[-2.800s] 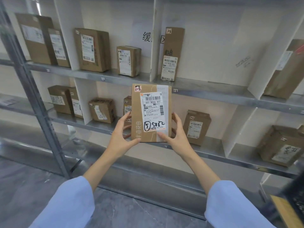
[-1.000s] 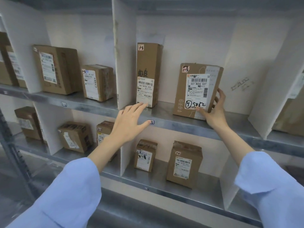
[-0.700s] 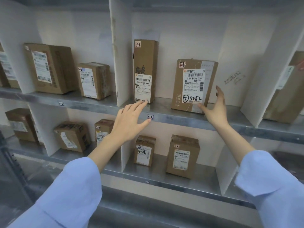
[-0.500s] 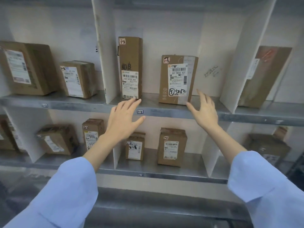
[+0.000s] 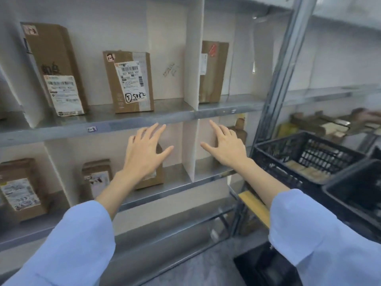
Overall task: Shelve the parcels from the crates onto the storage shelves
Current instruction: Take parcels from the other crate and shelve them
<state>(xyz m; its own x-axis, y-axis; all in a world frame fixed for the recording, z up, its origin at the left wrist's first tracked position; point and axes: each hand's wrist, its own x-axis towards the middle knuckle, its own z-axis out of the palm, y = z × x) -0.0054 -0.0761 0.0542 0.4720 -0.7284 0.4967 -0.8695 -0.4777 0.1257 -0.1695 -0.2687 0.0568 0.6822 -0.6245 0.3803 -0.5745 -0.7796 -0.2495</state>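
The brown parcel marked "5082" (image 5: pixel 129 81) stands upright on the upper metal shelf (image 5: pixel 103 122), leaning towards the back wall. Left of it stands a taller brown parcel (image 5: pixel 54 69). My left hand (image 5: pixel 144 151) and my right hand (image 5: pixel 225 144) hover below that shelf's front edge, fingers spread, holding nothing and touching nothing. A black crate (image 5: pixel 305 159) with flat parcels inside sits at the right, level with my right forearm. A second black crate (image 5: pixel 354 195) is in front of it.
White dividers (image 5: pixel 191 50) split the shelves into bays. Another brown parcel (image 5: pixel 212 71) leans in the bay to the right. The lower shelf (image 5: pixel 169 186) holds several parcels. A metal upright (image 5: pixel 280 69) stands between shelf and crates. Someone's hand shows at the far right (image 5: pixel 367 115).
My right hand let go of the "5082" parcel, which stays on the upper shelf. Both hands dropped below the shelf edge, and my view swung right, bringing the black crates into sight.
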